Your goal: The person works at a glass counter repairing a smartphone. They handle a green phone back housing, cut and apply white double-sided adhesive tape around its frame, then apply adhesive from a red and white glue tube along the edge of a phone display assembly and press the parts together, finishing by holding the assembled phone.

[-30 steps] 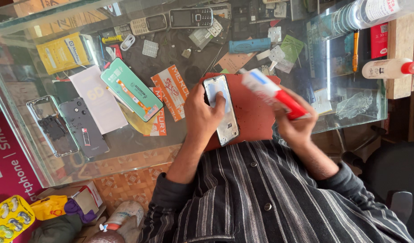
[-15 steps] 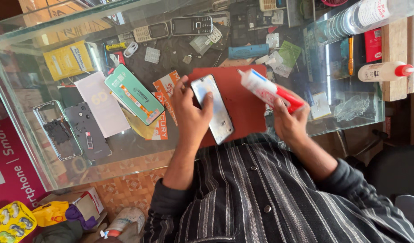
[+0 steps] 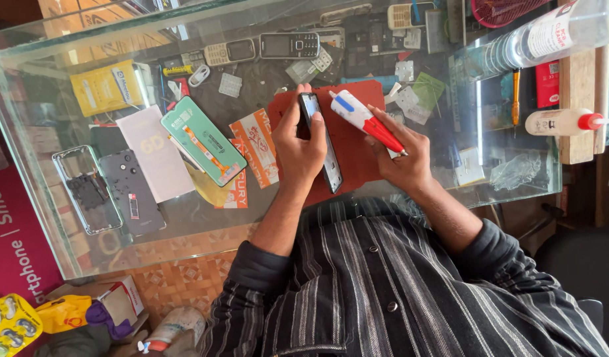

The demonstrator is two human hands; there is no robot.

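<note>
A: Start at the far left. What lies there?

B: On the glass counter (image 3: 397, 198) a bare phone frame (image 3: 80, 192) lies beside a dark back cover (image 3: 131, 193). Next to them is a pale flat sleeve (image 3: 156, 158), then a green-backed screen panel (image 3: 202, 140) lying at a slant, its lower end over an orange and white packet (image 3: 255, 149). Above these sits a yellow box (image 3: 106, 87).

A: And the hands?

B: The left hand (image 3: 301, 152) is clamped around a dark phone (image 3: 321, 142), fingers wrapped along one long side, thumb on the other. The phone is turned edge-on to the camera and held above a red mat (image 3: 357, 155) that lies on the glass.

A: The other hand?

B: Just to the right, the right hand (image 3: 404, 158) is closed on a white tube with a red cap end (image 3: 365, 120). The red end is in the fingers and the white end points toward the top of the phone, close to it; I cannot tell whether they touch.

A: Farther right?

B: Small green and white parts (image 3: 423, 89) lie scattered past the mat. A white bottle with a red nozzle (image 3: 559, 122) lies on its side on a wooden block (image 3: 575, 109) at the right edge, and a large clear bottle (image 3: 549, 36) lies above it. Old keypad phones (image 3: 261, 47) line the top.
</note>
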